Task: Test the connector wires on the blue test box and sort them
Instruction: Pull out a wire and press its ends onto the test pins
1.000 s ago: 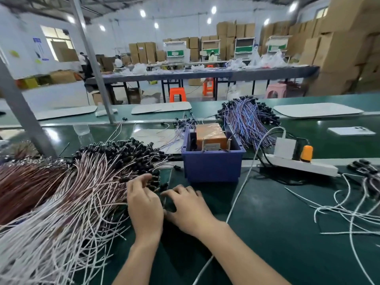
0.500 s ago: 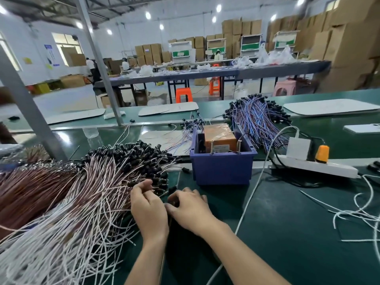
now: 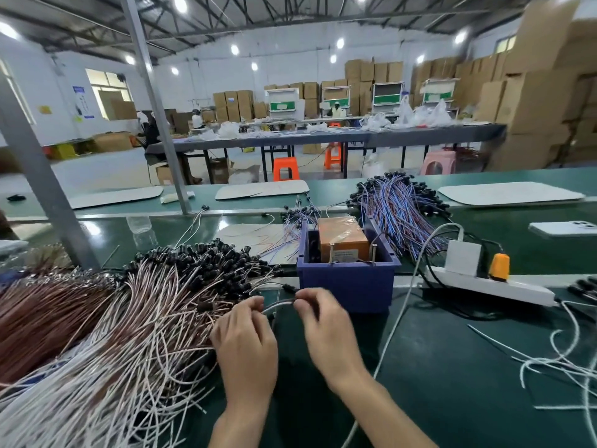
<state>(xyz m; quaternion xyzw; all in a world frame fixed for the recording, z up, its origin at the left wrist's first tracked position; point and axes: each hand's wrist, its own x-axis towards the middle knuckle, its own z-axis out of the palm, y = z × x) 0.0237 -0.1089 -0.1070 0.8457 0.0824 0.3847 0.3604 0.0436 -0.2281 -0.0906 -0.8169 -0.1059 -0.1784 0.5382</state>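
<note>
Pinching one pale connector wire between them, the left hand and right hand hold it in a short arc just in front of the blue test box, as the head view shows. Both hands have fingers curled, tips closed on the wire; the right hand is blurred. The untested wire pile lies on the green table against the left hand, and a blue-purple bundle lies behind the box.

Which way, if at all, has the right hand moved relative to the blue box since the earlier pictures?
Yes: the right hand rose toward the blue box, now overlapping its front.
</note>
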